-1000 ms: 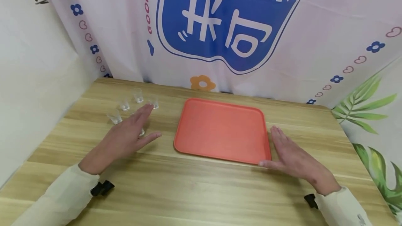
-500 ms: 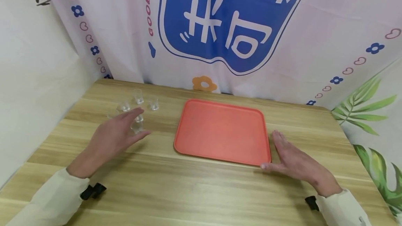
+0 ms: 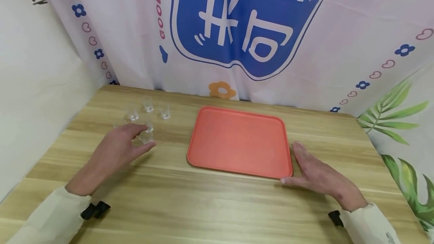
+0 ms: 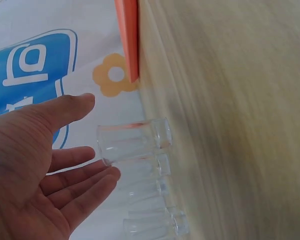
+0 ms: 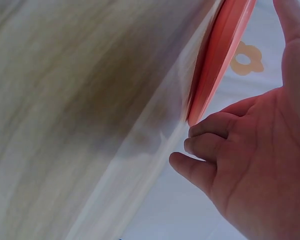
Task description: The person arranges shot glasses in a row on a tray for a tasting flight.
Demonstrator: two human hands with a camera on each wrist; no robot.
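Several small clear glasses (image 3: pixel 147 104) stand grouped at the table's back left. My left hand (image 3: pixel 141 137) is at the nearest glass (image 3: pixel 147 137). Thumb and fingers are spread on either side of it, and I see no firm grip. In the left wrist view that glass (image 4: pixel 140 142) stands just beyond my open left hand (image 4: pixel 90 127), with more glasses in a row behind it. An empty orange tray (image 3: pixel 239 142) lies in the middle. My right hand (image 3: pixel 299 163) rests flat on the table against the tray's right front corner, and its curled fingers sit beside the tray's rim (image 5: pixel 220 55).
The wooden table (image 3: pixel 210 206) runs wide in front of the tray. A printed cloth backdrop (image 3: pixel 237 29) hangs close behind the table's far edge and a white wall closes the left side. Black wrist straps (image 3: pixel 95 210) sit on both sleeves.
My left hand has drawn back from over the far glasses to the nearest glass, its fingers curving beside it. The right hand has barely moved.
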